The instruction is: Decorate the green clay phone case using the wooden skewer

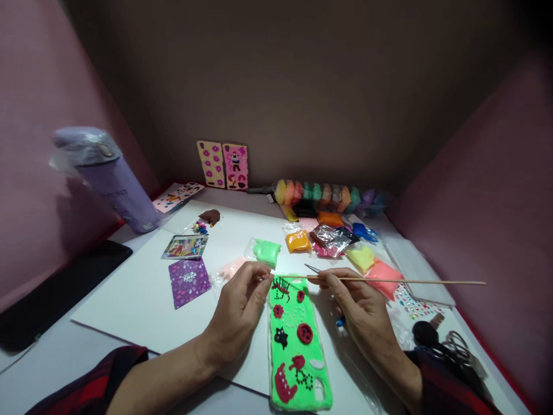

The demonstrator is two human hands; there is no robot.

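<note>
A phone case (291, 323) covered in bright green clay lies in front of me, with red and black clay shapes and tiny beads on it. My left hand (239, 305) is at its top left corner, thumb and fingers pinched; what they hold, if anything, is too small to make out. A thin wooden stick (432, 282) lies level in the grip of my right hand (358, 305), its left end reaching over the top of the case near my left fingertips. From the same hand a dark pointed metal tip (311, 268), like tweezers, sticks out.
Clay packets (330, 239) spread behind the case, near a long clear pack of coloured clay (319, 193). A purple bottle (114, 184) and a black pouch (60, 294) stand left. Gems (415, 302) and scissors (458, 346) lie right. Two decorated cases (223, 165) lean at the back.
</note>
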